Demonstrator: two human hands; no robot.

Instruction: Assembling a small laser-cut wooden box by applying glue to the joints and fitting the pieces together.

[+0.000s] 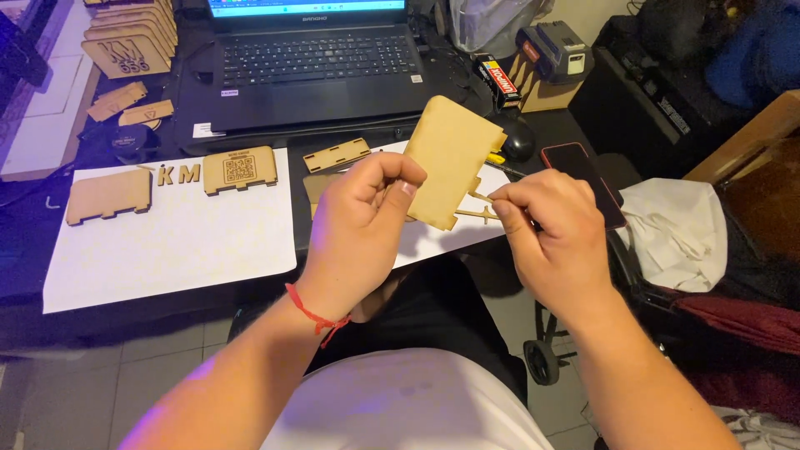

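My left hand (360,229) grips a thin tan wooden panel (452,154) with notched edges, held upright and tilted above the desk's front edge. My right hand (557,237) pinches a thin wooden sliver (475,215) at the panel's lower right corner. A red string bracelet (317,317) circles my left wrist. Two white paper sheets lie on the black desk; the left sheet (167,246) carries a notched wooden panel (108,196), two cut-out wooden letters (179,174) and an engraved wooden panel (240,169).
An open black laptop (312,71) sits at the back. A stack of wooden panels (133,37) stands back left. A slotted wooden strip (336,155), a black mouse (518,142), a phone with a red case (583,179), a small box (500,81) and a white cloth (675,229) lie around.
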